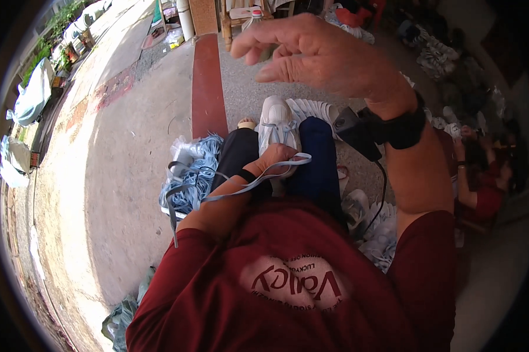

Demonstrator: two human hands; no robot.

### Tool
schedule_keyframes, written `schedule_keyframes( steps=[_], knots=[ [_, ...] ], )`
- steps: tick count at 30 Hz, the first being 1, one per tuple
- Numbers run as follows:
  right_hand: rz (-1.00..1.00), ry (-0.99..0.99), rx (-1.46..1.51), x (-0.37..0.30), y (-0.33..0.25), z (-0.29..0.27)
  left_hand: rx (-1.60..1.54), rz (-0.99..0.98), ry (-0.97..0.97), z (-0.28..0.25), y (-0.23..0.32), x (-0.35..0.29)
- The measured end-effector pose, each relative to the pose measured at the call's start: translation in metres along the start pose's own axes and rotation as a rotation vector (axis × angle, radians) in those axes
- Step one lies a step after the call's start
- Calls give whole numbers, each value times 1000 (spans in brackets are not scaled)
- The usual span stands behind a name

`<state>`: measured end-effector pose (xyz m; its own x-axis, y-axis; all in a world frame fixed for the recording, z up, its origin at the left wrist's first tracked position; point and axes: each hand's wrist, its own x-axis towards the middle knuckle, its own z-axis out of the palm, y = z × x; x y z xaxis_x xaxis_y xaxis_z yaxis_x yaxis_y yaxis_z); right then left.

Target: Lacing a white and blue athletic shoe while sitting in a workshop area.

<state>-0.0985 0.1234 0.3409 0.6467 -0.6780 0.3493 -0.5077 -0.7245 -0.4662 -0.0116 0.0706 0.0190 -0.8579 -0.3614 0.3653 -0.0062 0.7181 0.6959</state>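
A white sneaker [274, 117] stands toe away from me between my knees, with pale blue lace across its front. My left hand [278, 155] is closed on it near the ankle opening; the fingertips are partly hidden. A loose light blue shoelace [247, 188] trails from beside that hand, over my left forearm, and dangles to the left. Raised high beyond the sneaker, my right hand [311, 53] has bent fingers with the thumb apart, and nothing shows in it. A black strap with a small box-like device [351, 124] sits on my right wrist.
Left of my leg is a container heaped with blue laces [197, 176]. A row of white shoes [314, 110] lies past my right knee, with more shoes [382, 234] by my right side. A person in red [490, 196] sits at the right. A red-capped bottle [256, 17] stands ahead.
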Motion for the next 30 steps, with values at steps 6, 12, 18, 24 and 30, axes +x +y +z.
schedule_keyframes(
  steps=[6, 12, 18, 24, 30],
  knots=[
    [617, 266, -151, -121, 177, 126, -73, 221, 98, -6, 14, 6],
    [639, 480, 53, -137, 216, 189, -142, 138, 128, -5, 7, 3],
    [670, 623, 512, -132, 228, 191, -208, 121, 151, -5, 6, 5],
    [665, 561, 668, -132, 231, 188, -217, 109, 176, -4, 6, 6],
    [655, 456, 1171, -142, 255, 190, -307, 77, 174, -5, 6, 8]
  ],
)
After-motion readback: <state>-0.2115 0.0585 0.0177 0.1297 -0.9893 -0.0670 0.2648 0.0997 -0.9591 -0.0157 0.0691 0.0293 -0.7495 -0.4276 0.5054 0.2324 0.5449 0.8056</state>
